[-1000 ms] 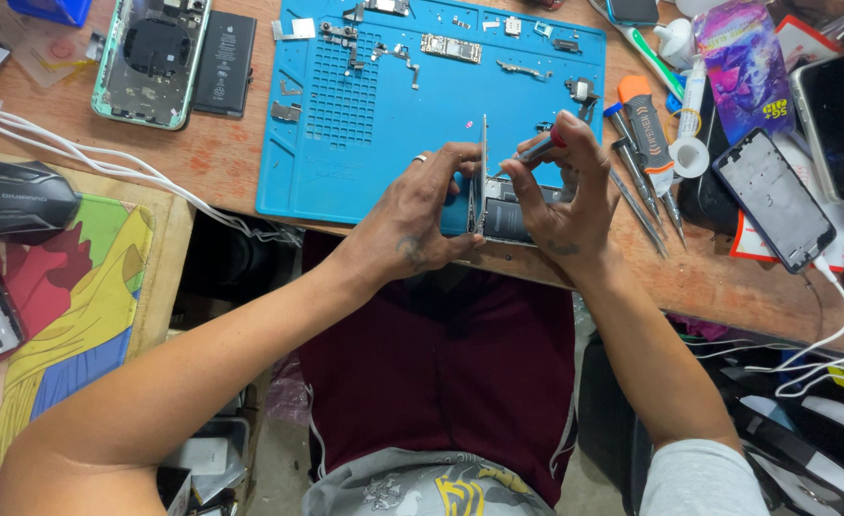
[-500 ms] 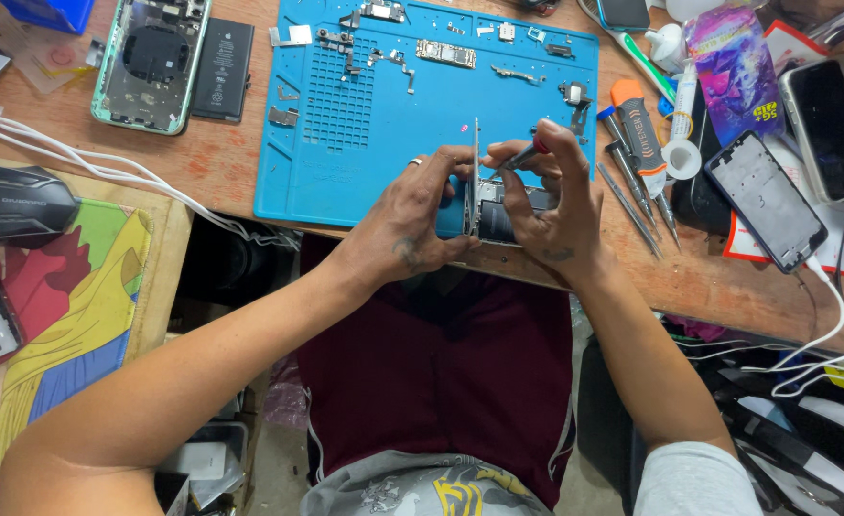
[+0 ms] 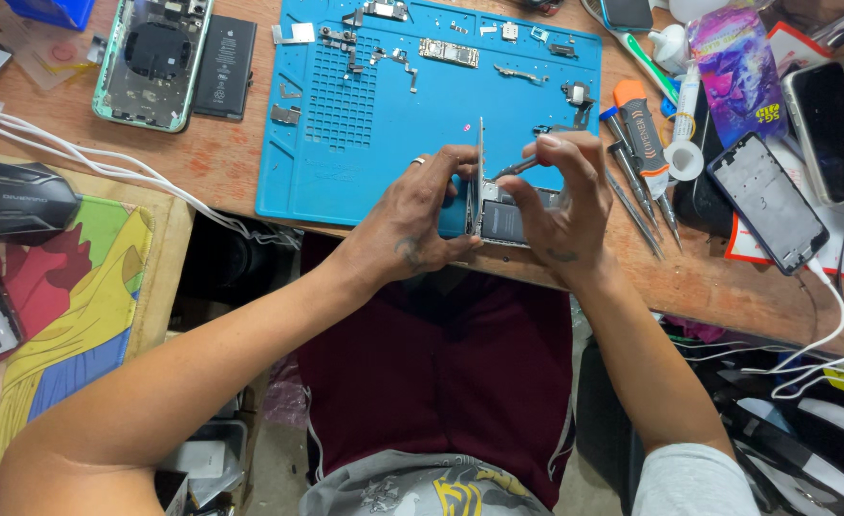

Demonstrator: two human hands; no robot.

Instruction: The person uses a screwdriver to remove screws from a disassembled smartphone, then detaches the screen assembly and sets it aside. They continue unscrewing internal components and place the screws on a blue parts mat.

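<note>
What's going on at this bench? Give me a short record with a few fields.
Place: wooden bench with a blue mat
Left hand: steadies the opened phone, its screen raised on edge
Right hand: holds a thin tool over the phone's inside
On the mat: small parts
Left of the mat: gutted green phone, battery
Right: screwdrivers, two phones

Ring on left hand (image 3: pixel 412 215), grey printed shirt, maroon shorts
</note>
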